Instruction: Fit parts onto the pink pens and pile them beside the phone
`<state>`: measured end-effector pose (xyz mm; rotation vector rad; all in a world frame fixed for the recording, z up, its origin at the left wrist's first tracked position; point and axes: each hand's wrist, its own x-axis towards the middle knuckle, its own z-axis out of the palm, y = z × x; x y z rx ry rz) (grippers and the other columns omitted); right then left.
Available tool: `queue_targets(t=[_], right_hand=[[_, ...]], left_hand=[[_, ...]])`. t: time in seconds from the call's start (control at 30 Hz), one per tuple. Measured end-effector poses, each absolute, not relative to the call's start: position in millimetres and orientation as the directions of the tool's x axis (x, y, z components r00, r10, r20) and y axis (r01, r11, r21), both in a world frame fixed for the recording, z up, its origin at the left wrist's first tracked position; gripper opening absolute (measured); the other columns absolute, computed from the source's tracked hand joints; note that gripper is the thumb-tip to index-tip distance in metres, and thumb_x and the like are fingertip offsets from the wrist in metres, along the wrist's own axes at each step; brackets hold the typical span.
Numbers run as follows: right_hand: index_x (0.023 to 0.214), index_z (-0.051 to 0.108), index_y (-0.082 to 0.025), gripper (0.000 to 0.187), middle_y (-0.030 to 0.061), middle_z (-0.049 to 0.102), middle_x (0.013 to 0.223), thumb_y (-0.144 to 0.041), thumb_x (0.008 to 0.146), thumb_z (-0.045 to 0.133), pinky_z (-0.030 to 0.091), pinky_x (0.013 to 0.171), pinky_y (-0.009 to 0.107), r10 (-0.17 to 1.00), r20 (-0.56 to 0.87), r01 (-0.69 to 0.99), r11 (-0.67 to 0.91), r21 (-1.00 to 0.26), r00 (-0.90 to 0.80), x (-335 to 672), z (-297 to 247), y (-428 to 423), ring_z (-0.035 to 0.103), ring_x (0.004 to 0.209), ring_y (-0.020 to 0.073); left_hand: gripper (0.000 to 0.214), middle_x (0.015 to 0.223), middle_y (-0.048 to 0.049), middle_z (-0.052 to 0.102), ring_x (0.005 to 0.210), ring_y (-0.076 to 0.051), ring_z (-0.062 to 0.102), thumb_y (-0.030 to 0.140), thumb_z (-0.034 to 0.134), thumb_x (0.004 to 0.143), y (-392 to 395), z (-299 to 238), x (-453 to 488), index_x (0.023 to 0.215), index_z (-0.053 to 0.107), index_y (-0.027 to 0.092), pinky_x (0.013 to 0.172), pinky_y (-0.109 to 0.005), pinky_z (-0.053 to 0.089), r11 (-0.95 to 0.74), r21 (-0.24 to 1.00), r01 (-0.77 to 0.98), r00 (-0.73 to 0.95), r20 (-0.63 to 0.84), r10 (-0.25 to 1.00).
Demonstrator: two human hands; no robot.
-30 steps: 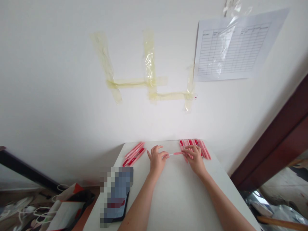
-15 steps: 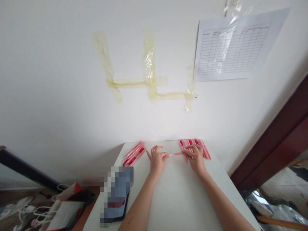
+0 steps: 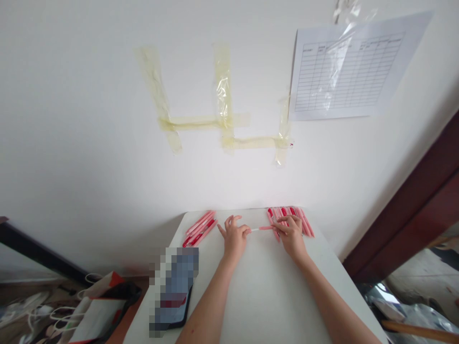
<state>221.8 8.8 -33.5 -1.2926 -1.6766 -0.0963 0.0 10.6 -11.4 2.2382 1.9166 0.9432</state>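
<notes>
My left hand (image 3: pixel 234 237) pinches the outer end of a thin white pen refill (image 3: pixel 255 230) between thumb and forefinger, its other fingers raised. The refill lines up with a pink pen barrel (image 3: pixel 266 228), and the two meet end to end or one inside the other; I cannot tell how deep. My right hand (image 3: pixel 291 234) grips the barrel's far end with its fingertips. Behind that hand lies a row of pink and red pens (image 3: pixel 304 222), partly covered by it. Left of my left hand is a smaller group of pink and red pens (image 3: pixel 201 229).
A phone (image 3: pixel 181 315), mostly blurred out, lies at the left edge of the white table (image 3: pixel 272 296). Behind the table rises a white wall with yellowed tape (image 3: pixel 193 123) and a printed sheet (image 3: pixel 344 81). Bags (image 3: pixel 102 310) stand on the floor at left.
</notes>
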Motion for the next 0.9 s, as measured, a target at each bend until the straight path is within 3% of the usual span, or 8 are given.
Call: queue_targets(t=[0.2,0.4,0.63,0.9], right_hand=[[0.088,0.077,-0.029,0.025,0.0095,0.063,0.098,-0.037,0.091,0.054,0.046,0.090,0.052,0.708,0.700,0.780,0.383,-0.495,0.096,228,-33,11,0.044,0.106,0.0301],[0.090,0.077,-0.032,0.027,0.0089,0.062,0.103,-0.042,0.092,0.052,0.045,0.091,0.053,0.720,0.689,0.781,0.383,-0.493,0.082,229,-32,10,0.044,0.107,0.0299],[0.094,0.077,-0.028,0.034,0.0115,0.062,0.103,-0.047,0.093,0.049,0.046,0.089,0.051,0.723,0.673,0.762,0.345,-0.548,0.158,236,-34,11,0.042,0.109,0.0314],[0.097,0.076,-0.027,0.035,0.0118,0.062,0.103,-0.047,0.093,0.048,0.046,0.088,0.051,0.724,0.664,0.754,0.326,-0.570,0.188,236,-36,11,0.043,0.108,0.0314]], left_hand=[[0.015,0.135,-0.0003,0.054,0.134,-0.029,0.037,0.022,0.068,0.081,12,-8,-8,0.073,0.075,0.032,0.113,-0.068,0.013,-0.200,0.438,0.877,-0.018,0.445,0.895],[0.014,0.136,-0.0015,0.053,0.134,-0.030,0.036,0.022,0.068,0.082,12,-5,-9,0.075,0.076,0.031,0.113,-0.067,0.013,-0.168,0.426,0.889,-0.025,0.411,0.911],[0.015,0.136,-0.0027,0.052,0.134,-0.031,0.035,0.021,0.065,0.083,16,-8,-15,0.082,0.075,0.032,0.108,-0.075,0.012,-0.083,0.423,0.902,-0.100,0.394,0.914],[0.007,0.135,-0.0042,0.053,0.133,-0.033,0.035,0.027,0.069,0.081,14,-8,-14,0.080,0.075,0.030,0.108,-0.073,0.013,-0.103,0.433,0.896,-0.090,0.404,0.910]])
